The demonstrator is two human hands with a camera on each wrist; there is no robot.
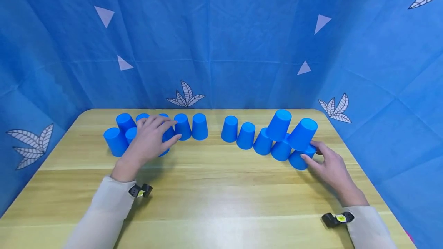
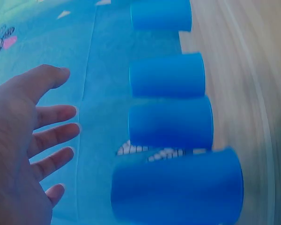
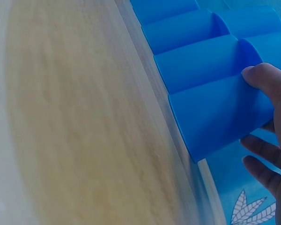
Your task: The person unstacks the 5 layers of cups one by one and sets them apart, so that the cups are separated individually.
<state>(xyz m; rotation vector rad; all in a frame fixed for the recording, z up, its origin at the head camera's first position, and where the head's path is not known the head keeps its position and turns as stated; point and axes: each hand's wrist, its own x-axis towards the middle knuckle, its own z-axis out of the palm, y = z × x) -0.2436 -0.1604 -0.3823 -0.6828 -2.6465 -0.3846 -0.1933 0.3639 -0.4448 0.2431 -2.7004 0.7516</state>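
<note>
My right hand [image 1: 333, 168] holds the near end blue cup [image 1: 299, 160] of the right-hand row, thumb on one side and fingers on the other. In the right wrist view, the thumb lies near the top of that cup [image 3: 215, 112], close to the rim of the one above. Two upside-down cups, an inner one [image 1: 278, 125] and an outer one [image 1: 303, 133], sit on this row as a second level. My left hand [image 1: 147, 141] hovers over the left-hand cups, its fingers spread and loosely bent, holding nothing. In the left wrist view, it is apart from the upside-down cups [image 2: 171, 124].
Several more upside-down blue cups stand at the left, including an outer cup [image 1: 115, 141] and an inner one [image 1: 200, 126]. A gap separates them from the right row's first cup [image 1: 229, 129]. Behind the wooden table [image 1: 214, 199] hangs a blue patterned cloth [image 1: 242, 49].
</note>
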